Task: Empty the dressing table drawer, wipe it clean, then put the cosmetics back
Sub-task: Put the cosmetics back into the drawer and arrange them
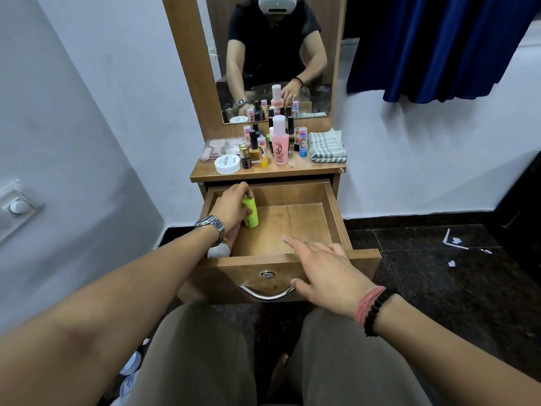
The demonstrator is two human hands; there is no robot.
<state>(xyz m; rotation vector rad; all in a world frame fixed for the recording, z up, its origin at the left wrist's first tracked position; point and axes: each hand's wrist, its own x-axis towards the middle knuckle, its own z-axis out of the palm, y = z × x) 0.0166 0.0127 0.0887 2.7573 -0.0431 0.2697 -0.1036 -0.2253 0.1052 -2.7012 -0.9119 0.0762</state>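
The drawer (333,212) stands pulled out below the tabletop (263,171). The left hand (231,206) is inside the drawer at its left side, fingers curled round an upright yellow-green bottle (250,212) that stands on the drawer floor. A white-capped item (218,250) lies in the drawer's near-left corner, partly hidden under the left wrist. The right hand (325,268) hovers over the drawer's front edge, fingers straight and spread, holding nothing. On the tabletop above the drawer stand the remaining cosmetics: a tall pink bottle (280,142), a round white jar (227,164), several small bottles, and a flat palette (218,149). A folded checked cloth (326,146) lies at the tabletop's right end.
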